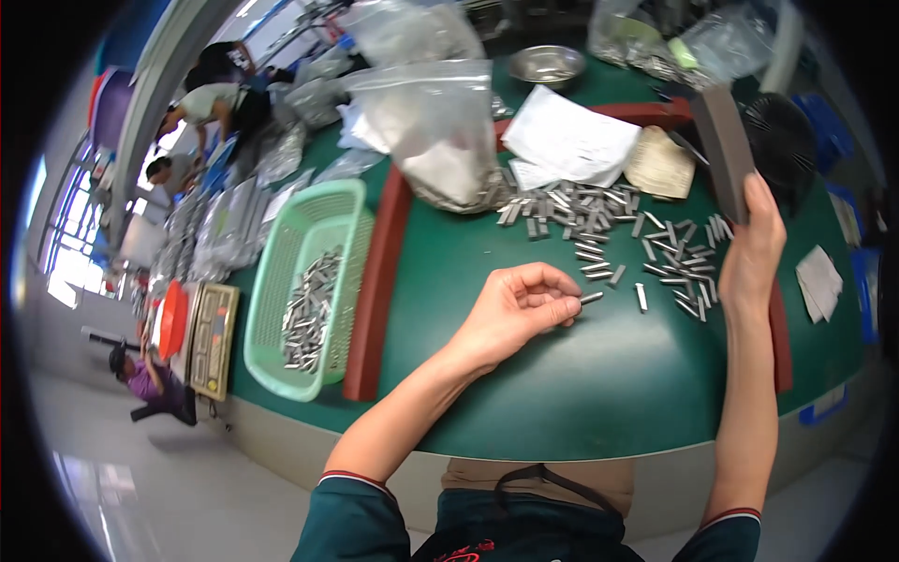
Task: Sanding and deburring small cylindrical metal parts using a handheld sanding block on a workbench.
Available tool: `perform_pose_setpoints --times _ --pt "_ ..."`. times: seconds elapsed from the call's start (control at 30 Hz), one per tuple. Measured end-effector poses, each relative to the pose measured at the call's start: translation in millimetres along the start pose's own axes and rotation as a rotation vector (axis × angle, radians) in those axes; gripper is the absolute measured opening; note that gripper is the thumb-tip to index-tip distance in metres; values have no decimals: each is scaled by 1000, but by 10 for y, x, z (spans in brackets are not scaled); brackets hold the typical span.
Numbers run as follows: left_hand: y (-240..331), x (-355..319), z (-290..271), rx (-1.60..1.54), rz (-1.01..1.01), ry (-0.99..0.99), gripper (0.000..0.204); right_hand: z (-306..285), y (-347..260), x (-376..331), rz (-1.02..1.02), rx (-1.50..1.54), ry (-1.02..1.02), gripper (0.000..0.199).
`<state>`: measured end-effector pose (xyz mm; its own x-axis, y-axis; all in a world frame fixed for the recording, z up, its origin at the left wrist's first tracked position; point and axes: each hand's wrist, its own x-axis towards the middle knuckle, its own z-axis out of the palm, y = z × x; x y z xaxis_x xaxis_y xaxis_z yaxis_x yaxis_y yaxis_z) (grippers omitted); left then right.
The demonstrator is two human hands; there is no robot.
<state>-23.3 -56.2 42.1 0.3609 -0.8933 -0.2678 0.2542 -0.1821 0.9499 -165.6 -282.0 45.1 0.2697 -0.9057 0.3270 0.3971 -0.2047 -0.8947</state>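
Observation:
Between the thumb and fingers of my left hand is a small metal pin, held just above the green tabletop. My right hand grips a long grey-brown rectangular block, raised at the right and slightly tilted. A loose heap of metal pins lies beyond my left hand. Another group of pins is spread between the heap and my right forearm. One pin stands apart, nearer to me.
A green plastic basket holding many pins stands left, beside a red-brown wooden rail. Behind are a clear plastic bag, white papers and a metal bowl. A scale sits far left; people work at the upper left.

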Motion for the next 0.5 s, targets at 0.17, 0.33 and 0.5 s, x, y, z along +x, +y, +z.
perform_pose_setpoints --times 0.17,0.33,0.5 --pt "-157 -207 -579 -326 81 168 20 176 44 -279 -148 -294 -285 47" --pt "-231 -267 -717 -504 71 182 22 279 61 -506 -264 -584 -442 56" --pt "-275 -281 -693 -599 18 142 22 260 37 -482 -268 -586 -454 57"
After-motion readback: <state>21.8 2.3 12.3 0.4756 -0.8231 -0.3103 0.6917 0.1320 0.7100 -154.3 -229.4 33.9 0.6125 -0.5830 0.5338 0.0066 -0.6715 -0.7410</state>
